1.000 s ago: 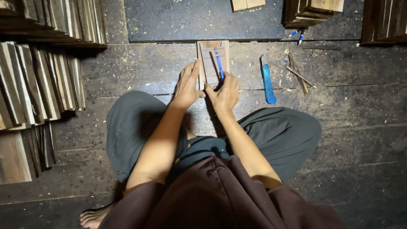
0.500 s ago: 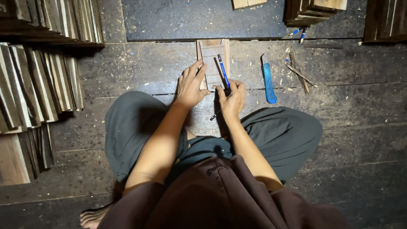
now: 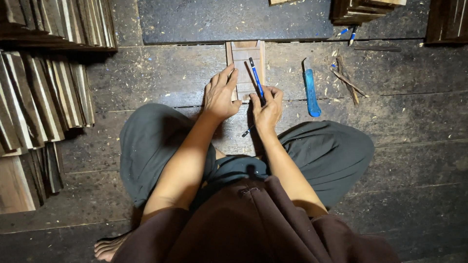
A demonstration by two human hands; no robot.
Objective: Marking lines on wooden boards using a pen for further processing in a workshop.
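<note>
I sit cross-legged on a dark plank floor. A small wooden frame piece (image 3: 245,58) with slats lies flat in front of me. My left hand (image 3: 220,95) presses flat on its left edge, fingers spread. My right hand (image 3: 267,108) grips a blue pen (image 3: 255,78), whose tip points up over the wooden piece's slats.
A blue utility knife (image 3: 310,88) lies right of the piece, with wood slivers (image 3: 347,81) and shavings beyond it. Stacks of thin wooden slats (image 3: 41,97) stand at the left. A dark board (image 3: 219,19) lies ahead, more wood stacks (image 3: 363,9) at top right, and two pens (image 3: 347,33).
My right hand has shifted down the wooden piece with the pen. My left hand has spread flatter along the piece's left edge.
</note>
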